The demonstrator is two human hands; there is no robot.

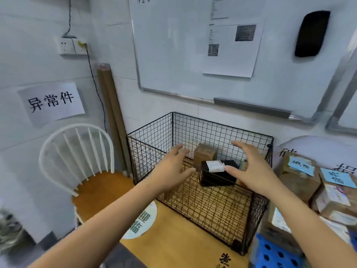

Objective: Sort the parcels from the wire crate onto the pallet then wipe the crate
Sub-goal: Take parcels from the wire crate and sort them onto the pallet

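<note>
Under a whiteboard (173, 55), the left hand (172, 171) and right hand (251, 171) hover, fingers spread, flanking a black parcel (216, 176) in the crate (222, 124).

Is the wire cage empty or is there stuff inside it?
Not empty. A black parcel with a white label and a brown cardboard parcel sit inside the wire crate.
</note>
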